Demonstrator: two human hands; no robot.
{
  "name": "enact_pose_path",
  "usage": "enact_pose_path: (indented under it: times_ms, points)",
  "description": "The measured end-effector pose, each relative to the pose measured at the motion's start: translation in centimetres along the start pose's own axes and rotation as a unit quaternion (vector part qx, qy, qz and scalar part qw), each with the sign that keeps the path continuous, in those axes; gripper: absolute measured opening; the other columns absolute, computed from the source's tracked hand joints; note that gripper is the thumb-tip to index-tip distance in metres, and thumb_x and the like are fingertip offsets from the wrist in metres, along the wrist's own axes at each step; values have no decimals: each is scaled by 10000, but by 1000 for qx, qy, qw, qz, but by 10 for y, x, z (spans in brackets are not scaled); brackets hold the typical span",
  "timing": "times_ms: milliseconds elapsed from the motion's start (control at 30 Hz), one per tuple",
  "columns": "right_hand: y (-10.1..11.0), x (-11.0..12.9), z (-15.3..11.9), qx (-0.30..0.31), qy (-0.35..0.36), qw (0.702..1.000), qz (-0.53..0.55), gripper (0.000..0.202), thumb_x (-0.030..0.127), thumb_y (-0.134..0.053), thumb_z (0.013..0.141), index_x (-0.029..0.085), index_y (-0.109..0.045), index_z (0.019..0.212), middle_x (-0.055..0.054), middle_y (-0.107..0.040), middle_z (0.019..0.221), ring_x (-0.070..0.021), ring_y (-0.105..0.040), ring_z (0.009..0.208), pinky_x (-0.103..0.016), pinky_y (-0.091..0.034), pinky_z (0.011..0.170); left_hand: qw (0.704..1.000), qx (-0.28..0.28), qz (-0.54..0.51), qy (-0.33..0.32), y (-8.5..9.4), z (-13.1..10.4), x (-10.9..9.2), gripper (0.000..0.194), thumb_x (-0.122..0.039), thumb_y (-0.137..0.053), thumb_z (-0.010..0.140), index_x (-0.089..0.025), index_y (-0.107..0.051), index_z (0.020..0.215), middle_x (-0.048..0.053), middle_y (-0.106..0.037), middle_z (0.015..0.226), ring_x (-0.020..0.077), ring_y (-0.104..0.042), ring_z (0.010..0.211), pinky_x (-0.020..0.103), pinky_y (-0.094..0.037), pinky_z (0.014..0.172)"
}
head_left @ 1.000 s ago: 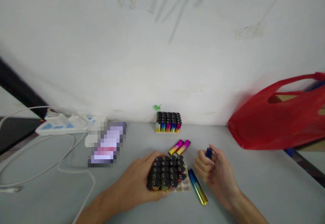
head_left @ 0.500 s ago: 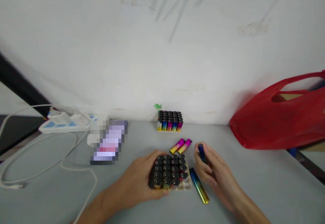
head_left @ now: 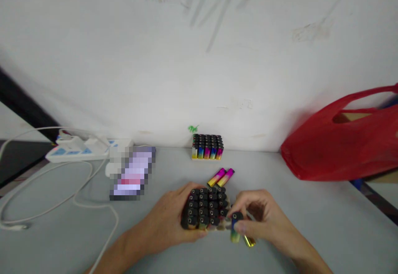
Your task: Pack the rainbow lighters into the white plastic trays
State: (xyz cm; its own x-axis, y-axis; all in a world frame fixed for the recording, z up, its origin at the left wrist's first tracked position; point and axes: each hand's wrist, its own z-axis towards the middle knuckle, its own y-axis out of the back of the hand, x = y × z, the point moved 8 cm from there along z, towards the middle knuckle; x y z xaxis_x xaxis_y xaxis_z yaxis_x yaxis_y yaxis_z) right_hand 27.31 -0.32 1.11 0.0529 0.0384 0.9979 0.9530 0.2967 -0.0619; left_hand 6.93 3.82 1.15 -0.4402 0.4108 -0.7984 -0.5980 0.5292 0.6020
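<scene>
My left hand (head_left: 174, 214) is wrapped round the left side of a tray of lighters (head_left: 203, 207), whose black tops stand in rows. Pale bare slots (head_left: 222, 225) show at the tray's near right corner. Between the thumb and fingers of my right hand (head_left: 259, 216) is a blue-to-yellow lighter (head_left: 235, 228), upright with its black top up, just right of those slots. Under that hand lies a shiny gold-ended lighter sleeve (head_left: 249, 241), mostly hidden. Two pink-and-yellow sleeves (head_left: 221, 177) lie behind the tray.
A second full tray of lighters (head_left: 207, 147) stands against the wall. To the left are a phone (head_left: 133, 174) with a blurred screen, a power strip (head_left: 81, 149) and a loose white cable (head_left: 83, 205). A red bag (head_left: 338, 145) sits at the right.
My right hand has moved left and turned, bringing the lighter upright beside the tray and covering most of the loose sleeve. My left hand keeps its hold on the tray.
</scene>
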Motion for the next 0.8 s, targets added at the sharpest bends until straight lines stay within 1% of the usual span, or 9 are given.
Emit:
enact_pose_path:
  times_ms: [100,200,367,467,567,700,800]
  points:
    - [-5,-7,0,14,-24,1000,-2,295,426,-982,803,197,-899,969,35,-652,566,-85,-485,460,-228,-342,484,1000,-7,6,-9,0,-1,1,707,-290,-937,783,-318,-619,1413,31,-768,1364,323,-741,1230,374,-574,1024]
    - [-9,-13,0,23,-40,999,-8,282,379,-995,786,206,-901,988,21,-698,589,-82,-518,437,-203,-372,448,1000,-8,0,-7,0,-1,1,709,-295,-950,778,-320,-624,1407,32,-768,1372,328,-736,1243,386,-569,1043]
    - [-12,-14,0,19,-34,999,-21,236,313,-1004,772,216,-910,966,9,-722,621,-94,-599,470,-191,-432,469,1000,-6,0,3,1,0,0,706,-281,-958,770,-316,-625,1391,28,-771,1360,330,-736,1240,386,-573,1028]
    - [-10,-13,1,9,-25,999,-25,228,290,-998,775,220,-912,974,11,-724,641,-89,-607,468,-189,-449,478,1000,-2,-1,5,1,0,-1,706,-268,-956,768,-312,-619,1387,32,-766,1364,325,-735,1239,384,-572,1029]
    - [-11,-13,0,12,-24,999,-23,226,281,-999,773,223,-909,971,16,-724,656,-87,-622,469,-183,-455,477,1000,-2,-2,0,1,0,-1,704,-265,-960,764,-310,-623,1381,28,-767,1358,322,-736,1233,384,-569,1029]
    - [-12,-13,0,18,-28,999,-42,247,263,-1014,751,208,-888,955,28,-722,645,-82,-627,447,-169,-446,464,1000,-5,0,-1,1,-1,-1,705,-260,-958,768,-311,-622,1386,20,-764,1357,313,-733,1236,371,-564,1019]
    - [-12,-13,-1,16,-32,998,-47,263,264,-1021,745,191,-866,944,23,-735,644,-88,-634,446,-174,-464,467,1000,-6,-4,-4,1,-1,-1,725,-233,-959,764,-321,-613,1396,2,-763,1352,297,-733,1239,354,-559,1016]
